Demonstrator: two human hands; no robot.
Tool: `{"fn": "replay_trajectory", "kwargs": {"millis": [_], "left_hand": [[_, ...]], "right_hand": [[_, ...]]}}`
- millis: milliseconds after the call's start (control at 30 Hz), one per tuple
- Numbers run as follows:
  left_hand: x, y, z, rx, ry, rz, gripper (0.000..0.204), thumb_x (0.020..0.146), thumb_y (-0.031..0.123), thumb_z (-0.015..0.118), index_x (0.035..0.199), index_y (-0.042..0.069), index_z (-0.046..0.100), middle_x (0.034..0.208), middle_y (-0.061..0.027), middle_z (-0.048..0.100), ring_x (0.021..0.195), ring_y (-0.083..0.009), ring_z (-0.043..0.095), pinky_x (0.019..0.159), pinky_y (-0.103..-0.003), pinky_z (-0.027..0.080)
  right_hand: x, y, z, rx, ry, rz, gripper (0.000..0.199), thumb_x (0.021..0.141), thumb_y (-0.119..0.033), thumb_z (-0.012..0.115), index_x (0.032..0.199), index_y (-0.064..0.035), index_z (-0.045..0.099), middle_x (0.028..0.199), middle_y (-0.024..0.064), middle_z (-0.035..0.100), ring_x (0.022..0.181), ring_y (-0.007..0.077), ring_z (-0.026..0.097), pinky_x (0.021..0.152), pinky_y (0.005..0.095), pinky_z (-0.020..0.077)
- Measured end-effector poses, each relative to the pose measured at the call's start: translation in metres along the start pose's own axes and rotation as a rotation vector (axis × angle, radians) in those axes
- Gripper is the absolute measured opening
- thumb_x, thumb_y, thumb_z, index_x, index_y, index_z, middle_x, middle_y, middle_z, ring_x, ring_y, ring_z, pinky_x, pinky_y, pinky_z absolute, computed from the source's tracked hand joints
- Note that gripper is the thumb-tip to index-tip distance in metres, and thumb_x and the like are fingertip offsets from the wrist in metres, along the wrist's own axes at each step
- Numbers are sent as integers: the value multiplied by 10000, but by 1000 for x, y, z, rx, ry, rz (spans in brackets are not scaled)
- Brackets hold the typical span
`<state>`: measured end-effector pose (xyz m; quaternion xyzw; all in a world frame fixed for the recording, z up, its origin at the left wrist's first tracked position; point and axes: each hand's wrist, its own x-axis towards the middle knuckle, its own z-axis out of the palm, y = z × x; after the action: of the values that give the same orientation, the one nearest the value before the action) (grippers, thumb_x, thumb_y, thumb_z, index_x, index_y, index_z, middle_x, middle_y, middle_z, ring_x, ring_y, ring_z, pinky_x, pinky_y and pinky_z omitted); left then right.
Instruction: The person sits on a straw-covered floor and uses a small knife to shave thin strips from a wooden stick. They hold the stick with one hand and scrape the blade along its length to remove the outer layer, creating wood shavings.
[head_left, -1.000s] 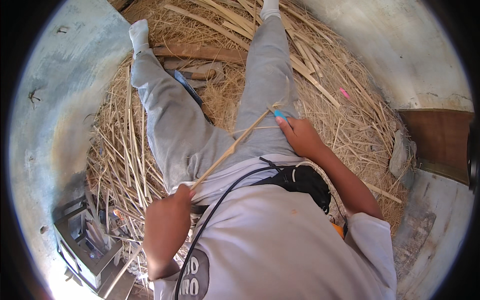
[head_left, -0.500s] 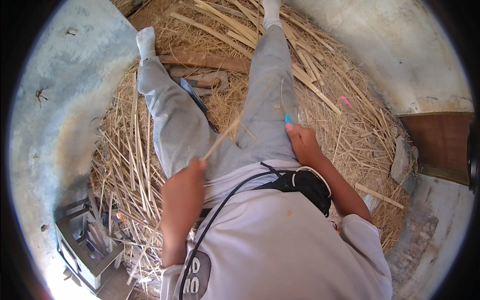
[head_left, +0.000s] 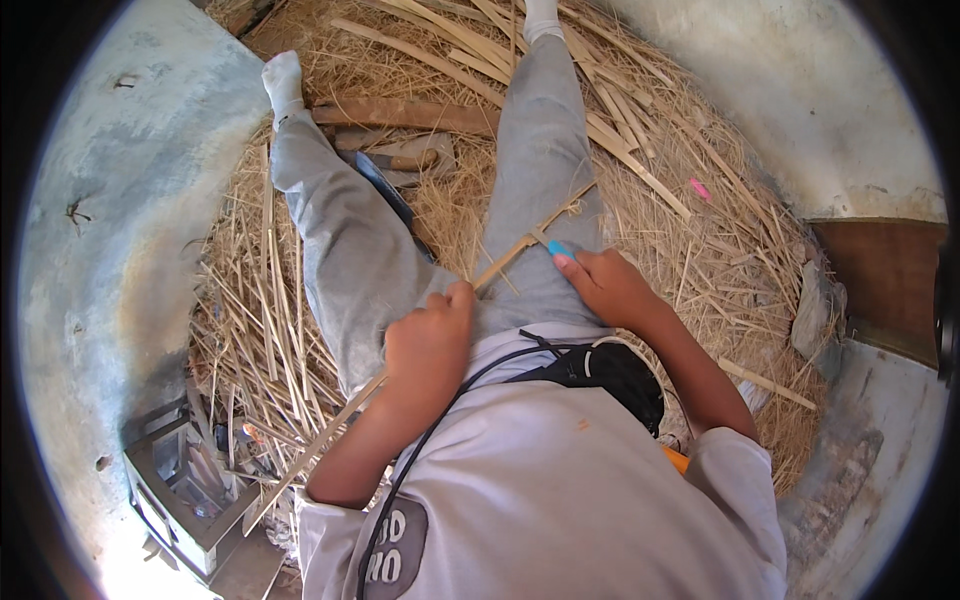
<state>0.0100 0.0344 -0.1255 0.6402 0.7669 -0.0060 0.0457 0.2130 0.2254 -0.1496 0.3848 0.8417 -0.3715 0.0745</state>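
My left hand (head_left: 430,340) is closed round a long, thin bamboo strip (head_left: 503,262). The strip slants from beside my left elbow up across my lap to my right thigh, with curled shavings near its far end. In my right hand (head_left: 612,288) is a small blue-handled tool (head_left: 560,248), pinched under the thumb. Its pale tip meets the strip above my right thigh; most of the handle is hidden by my fingers, and its exact kind is unclear. A dark long blade (head_left: 385,190) lies between my outstretched legs.
Shavings (head_left: 690,290) cover the floor, with split bamboo strips (head_left: 625,150) at far right and more strips (head_left: 285,310) at left. A wooden plank (head_left: 405,115) lies between my shins, near a wooden handle (head_left: 412,160). A frame-like box (head_left: 190,510) stands at lower left; walls (head_left: 130,200) curve around.
My left hand has moved right and away from my body with the strip. My right hand has shifted slightly left, and the blue-handled tool now meets the strip.
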Motion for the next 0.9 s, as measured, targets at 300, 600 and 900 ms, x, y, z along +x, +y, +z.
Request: {"fn": "replay_trajectory", "kwargs": {"millis": [300, 600, 900], "left_hand": [[-9, -7, -28, -83, -80, 31, 94, 993, 153, 604, 1010, 73, 557, 778, -70, 659, 599, -243, 715, 489, -358, 554], [-31, -15, -54, -147, -147, 8, 111, 979, 130, 617, 1037, 58, 556, 806, -105, 675, 628, -286, 717, 527, -384, 568], [-50, -20, -57, -234, -105, -53, 90, 1020, 142, 578, 1017, 58, 545, 749, -137, 658, 600, -361, 674, 507, -453, 518]], "right_hand": [[2, 3, 8, 3, 68, 23, 677, 1063, -542, 454, 791, 42, 660, 733, 293, 633, 723, 484, 628, 700, 519, 487], [-6, -10, 10, -44, 112, 18, 636, 1056, -554, 470, 830, 5, 674, 724, 280, 644, 720, 484, 643, 702, 528, 506], [-11, -22, 15, -102, 115, 7, 665, 1053, -578, 452, 840, 6, 689, 770, 267, 674, 773, 471, 675, 731, 549, 528]]}}
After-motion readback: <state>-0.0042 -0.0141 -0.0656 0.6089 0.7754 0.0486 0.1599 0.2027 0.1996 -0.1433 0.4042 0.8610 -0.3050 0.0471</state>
